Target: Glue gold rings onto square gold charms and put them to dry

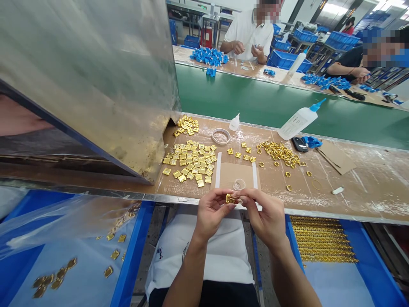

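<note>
Between the fingertips of my left hand [209, 214] is a small gold square piece [229, 198], held just over the table's front edge. My right hand [267, 213] closes its thumb and fingers right beside that piece; something thin and pale seems to be in the pinch, too small to make out. Just beyond the hands, a clear ring-shaped item [239, 184] lies on a cardboard pad [235, 171] with white tape strips. Many similar gold squares [189, 161] lie left of the pad, and a heap of gold rings [280, 152] lies to the right.
A large metal panel [96, 76] rises at the left. A tape roll [221, 136], small dropper bottle [234, 123] and larger bottle [298, 123] sit farther back. Blue drawers [137, 256] [367, 264] flank my lap. Two people work across the green belt [230, 91].
</note>
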A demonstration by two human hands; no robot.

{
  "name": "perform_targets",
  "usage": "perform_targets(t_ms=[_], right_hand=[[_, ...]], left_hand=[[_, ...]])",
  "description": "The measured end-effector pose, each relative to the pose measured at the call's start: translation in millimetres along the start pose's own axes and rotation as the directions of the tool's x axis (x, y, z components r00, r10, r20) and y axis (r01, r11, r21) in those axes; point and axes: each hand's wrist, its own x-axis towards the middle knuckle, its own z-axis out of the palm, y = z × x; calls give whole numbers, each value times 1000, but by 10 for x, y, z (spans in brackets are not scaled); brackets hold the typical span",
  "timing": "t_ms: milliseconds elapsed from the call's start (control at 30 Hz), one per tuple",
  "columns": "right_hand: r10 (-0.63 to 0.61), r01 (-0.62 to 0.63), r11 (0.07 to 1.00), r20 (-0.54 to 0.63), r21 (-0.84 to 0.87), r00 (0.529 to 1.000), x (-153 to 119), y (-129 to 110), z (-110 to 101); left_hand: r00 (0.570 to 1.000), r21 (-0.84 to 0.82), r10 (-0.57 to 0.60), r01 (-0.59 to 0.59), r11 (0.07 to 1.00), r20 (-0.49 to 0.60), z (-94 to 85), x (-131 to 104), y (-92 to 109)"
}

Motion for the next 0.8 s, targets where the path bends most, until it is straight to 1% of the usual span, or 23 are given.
perform_targets(t_ms=[133, 300, 433, 667, 733, 800], right_hand=[[30, -30, 999, -3, 11, 1000, -14, 3, 0], [42, -42, 999, 11, 24, 999, -26, 11, -11], [61, -61, 998, -3, 15, 998, -35, 21, -12], [119, -120, 993, 18, 22, 993, -49, 34, -11], [133, -133, 990, 0, 55, 991, -62, 68, -26], [176, -170, 980, -50, 99, 983, -84, 145, -47]], left_hand=[[1000, 19, -8, 8, 1000, -7, 4, -7, 4], [1000, -7, 5, -5, 1000, 5, 0, -3, 1], [1000, 18, -22, 22, 1000, -4, -9, -3, -4], [999, 15, -37, 37, 999, 5, -5, -13, -16], [999, 19, -36, 35, 999, 6, -20, -1, -20], [999, 33, -33, 33, 999, -1, -55, 20, -18]])
